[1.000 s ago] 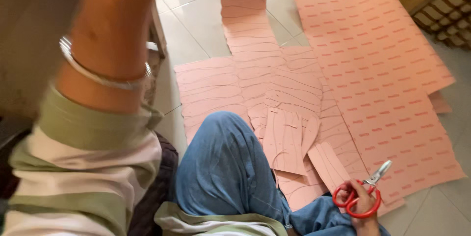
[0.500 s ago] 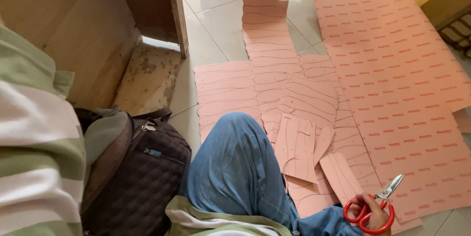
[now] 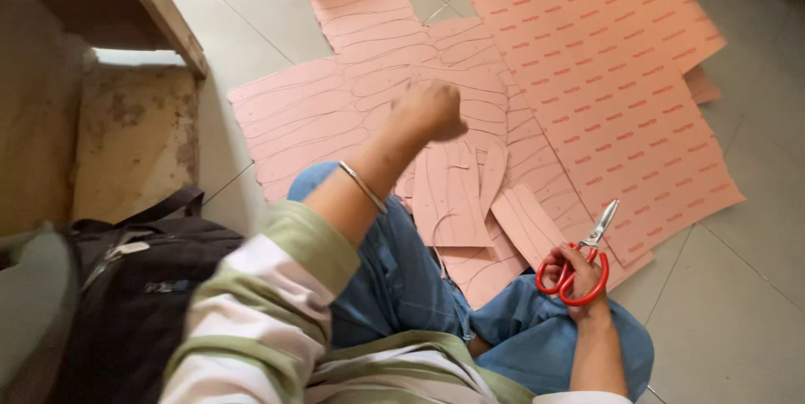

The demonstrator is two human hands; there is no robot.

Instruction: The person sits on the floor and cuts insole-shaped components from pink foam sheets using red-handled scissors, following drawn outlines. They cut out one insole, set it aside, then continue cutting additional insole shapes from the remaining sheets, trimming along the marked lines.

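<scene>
Large pink paper sheets (image 3: 587,60) marked with curved outlines covered the tiled floor (image 3: 738,286). A black backpack (image 3: 126,303) crowded the left side. The left hand (image 3: 429,110) hovered clenched, empty, above cut strips (image 3: 453,194); steadying them first seemed wise. The right hand (image 3: 579,274) gripped red-handled scissors (image 3: 579,265).

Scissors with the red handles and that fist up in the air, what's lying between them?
In the head view, cut pink strips lie on the floor between the red-handled scissors in the right hand and the raised left fist.
</scene>
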